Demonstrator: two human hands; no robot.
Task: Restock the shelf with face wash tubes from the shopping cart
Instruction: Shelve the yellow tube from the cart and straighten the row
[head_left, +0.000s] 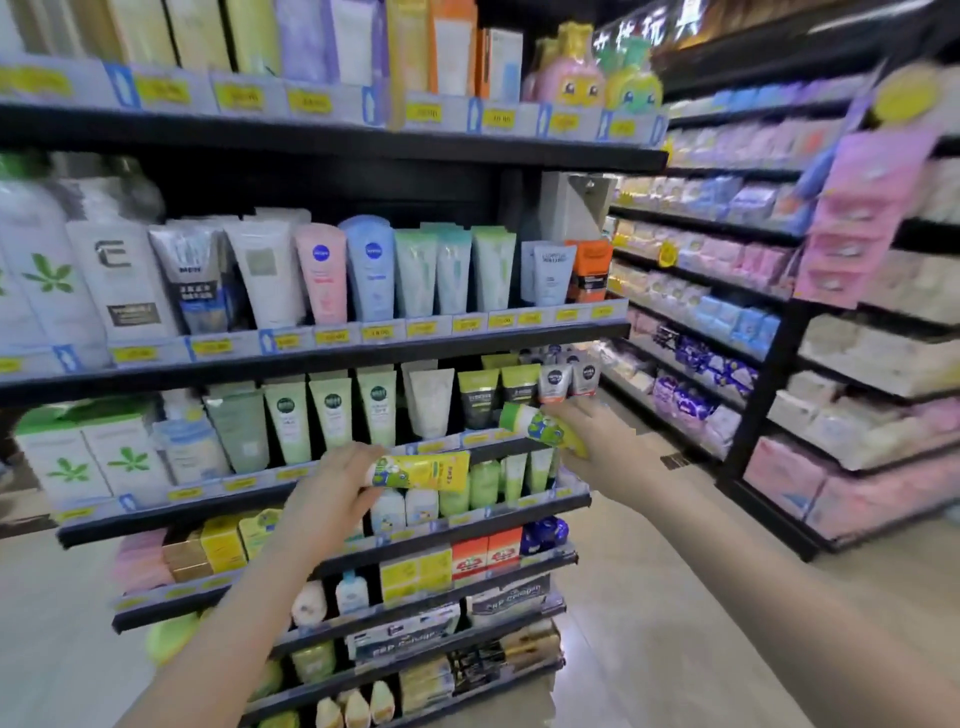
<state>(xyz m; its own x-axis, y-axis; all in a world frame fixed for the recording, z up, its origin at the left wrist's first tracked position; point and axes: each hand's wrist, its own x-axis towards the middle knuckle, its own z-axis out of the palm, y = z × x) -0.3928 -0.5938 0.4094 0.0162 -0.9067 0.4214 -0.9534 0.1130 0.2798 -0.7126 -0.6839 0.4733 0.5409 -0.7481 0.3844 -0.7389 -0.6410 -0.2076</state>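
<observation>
Bright, even overhead store light fills the aisle with few shadows, while motion blur smears labels throughout and wide-angle distortion bows the shelves toward the edges.

Shop aisle: price-tagged shelves of toiletries.

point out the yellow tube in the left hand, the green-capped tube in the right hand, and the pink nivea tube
yellow tube (426, 470), head view, printed middle
green-capped tube (524, 418), head view, near its cap end
pink nivea tube (323, 273), head view, front face
</observation>
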